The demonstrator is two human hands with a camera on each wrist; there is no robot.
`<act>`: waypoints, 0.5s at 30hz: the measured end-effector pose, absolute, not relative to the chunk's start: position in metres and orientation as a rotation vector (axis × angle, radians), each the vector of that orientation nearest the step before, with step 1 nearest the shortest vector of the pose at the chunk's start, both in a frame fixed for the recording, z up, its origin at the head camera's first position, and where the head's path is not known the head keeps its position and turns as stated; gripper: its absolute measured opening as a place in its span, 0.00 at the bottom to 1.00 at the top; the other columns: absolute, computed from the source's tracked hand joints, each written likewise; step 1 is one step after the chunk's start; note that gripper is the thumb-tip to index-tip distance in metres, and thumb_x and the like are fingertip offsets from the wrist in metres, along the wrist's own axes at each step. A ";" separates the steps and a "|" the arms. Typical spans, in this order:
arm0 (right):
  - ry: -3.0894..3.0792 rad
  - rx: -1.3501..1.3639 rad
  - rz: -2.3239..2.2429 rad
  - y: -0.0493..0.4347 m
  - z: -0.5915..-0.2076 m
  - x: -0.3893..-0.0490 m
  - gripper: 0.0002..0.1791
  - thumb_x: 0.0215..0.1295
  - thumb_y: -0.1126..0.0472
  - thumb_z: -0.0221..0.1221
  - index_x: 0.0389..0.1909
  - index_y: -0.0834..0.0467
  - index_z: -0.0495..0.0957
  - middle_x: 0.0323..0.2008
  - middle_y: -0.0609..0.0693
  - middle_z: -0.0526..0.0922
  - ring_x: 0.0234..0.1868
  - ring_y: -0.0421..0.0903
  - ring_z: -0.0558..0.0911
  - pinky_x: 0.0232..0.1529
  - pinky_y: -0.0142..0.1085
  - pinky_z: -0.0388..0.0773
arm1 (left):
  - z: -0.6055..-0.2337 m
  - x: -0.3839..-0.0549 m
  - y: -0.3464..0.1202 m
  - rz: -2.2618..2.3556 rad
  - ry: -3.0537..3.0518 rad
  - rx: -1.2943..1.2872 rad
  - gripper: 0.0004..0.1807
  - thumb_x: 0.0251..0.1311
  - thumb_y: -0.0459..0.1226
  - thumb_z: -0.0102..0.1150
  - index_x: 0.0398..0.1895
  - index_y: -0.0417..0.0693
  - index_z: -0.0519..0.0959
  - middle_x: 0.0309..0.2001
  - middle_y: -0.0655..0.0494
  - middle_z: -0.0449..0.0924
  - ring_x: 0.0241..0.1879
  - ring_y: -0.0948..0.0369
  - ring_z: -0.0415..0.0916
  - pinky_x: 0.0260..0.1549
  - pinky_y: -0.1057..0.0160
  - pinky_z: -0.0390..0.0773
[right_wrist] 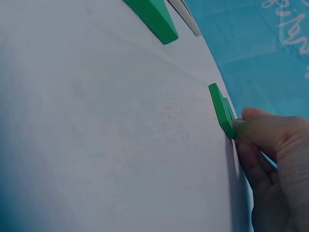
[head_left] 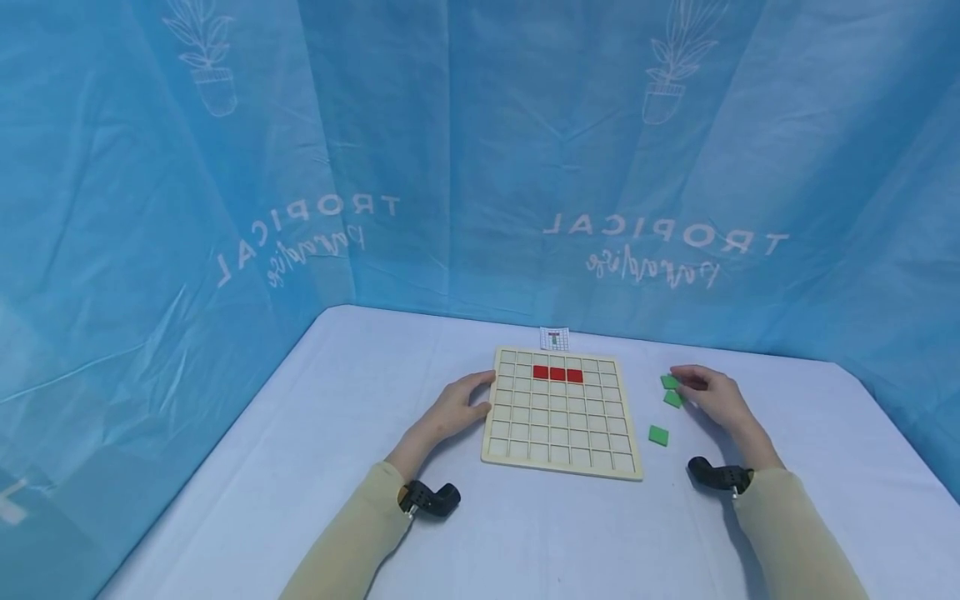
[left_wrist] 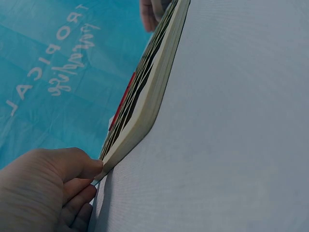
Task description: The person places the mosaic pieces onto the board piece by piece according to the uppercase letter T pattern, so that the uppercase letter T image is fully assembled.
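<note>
Left hand [head_left: 452,407] at the board [head_left: 558,435], right hand [head_left: 716,398] at two green tiles [head_left: 672,400]

Nearest, two beige sleeves [head_left: 352,525] reach in over the white surface [head_left: 577,542], with a black device [head_left: 438,500] at each wrist.

The board, a pale square grid, lies flat on the surface between the hands, turned slightly askew. Just off its right edge, a single green tile [head_left: 658,436] lies on the surface, apart from the other two.

The left hand touches the board's left edge. Its thumb and forefinger are parted along that edge, and its fingers are relaxed rather than wrapped round it; the left wrist view shows the thumb tip against the rim.

The right hand is to the right of the board, its fingers bent over the pair of green tiles, which lie close together. The thumb and forefinger are right at these tiles, but I cannot tell whether they pinch one or only touch it.

Farther off, three red tiles [head_left: 557,374] sit side by side in the board's second row from the far edge, in the middle cells. Just beyond that edge is a small card [head_left: 555,339] printed with a grid, a red bar and a green stem below it.

Behind everything hangs a blue curtain [head_left: 480,167] with mirrored white lettering and outlined potted plants.
</note>
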State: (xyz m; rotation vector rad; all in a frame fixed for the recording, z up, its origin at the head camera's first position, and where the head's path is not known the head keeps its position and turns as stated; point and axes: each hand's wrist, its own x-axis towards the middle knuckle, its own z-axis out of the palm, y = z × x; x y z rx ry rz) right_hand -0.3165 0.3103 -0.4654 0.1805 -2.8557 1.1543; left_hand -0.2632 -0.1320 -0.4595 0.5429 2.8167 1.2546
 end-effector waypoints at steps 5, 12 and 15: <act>-2.822 0.157 1.189 0.309 -0.458 -0.310 0.21 0.68 0.60 0.56 0.59 0.64 0.72 0.55 0.64 0.74 0.55 0.60 0.73 0.55 0.53 0.72 | -0.459 -0.261 -0.132 1.270 2.800 0.559 0.30 0.62 0.33 0.56 0.68 0.41 0.63 0.66 0.49 0.64 0.68 0.53 0.56 0.67 0.54 0.57; -2.685 0.174 1.292 0.314 -0.462 -0.331 0.27 0.66 0.48 0.57 0.61 0.59 0.72 0.55 0.56 0.76 0.53 0.50 0.75 0.53 0.42 0.75 | -0.459 -0.263 -0.132 1.257 2.819 0.557 0.30 0.62 0.33 0.56 0.68 0.42 0.63 0.66 0.50 0.65 0.67 0.54 0.57 0.66 0.56 0.57; -2.622 0.183 1.321 0.314 -0.475 -0.347 0.31 0.59 0.39 0.59 0.59 0.52 0.74 0.53 0.50 0.77 0.50 0.43 0.76 0.47 0.30 0.77 | -0.459 -0.264 -0.132 1.258 2.821 0.548 0.30 0.62 0.33 0.56 0.68 0.42 0.63 0.66 0.50 0.65 0.67 0.54 0.57 0.66 0.55 0.57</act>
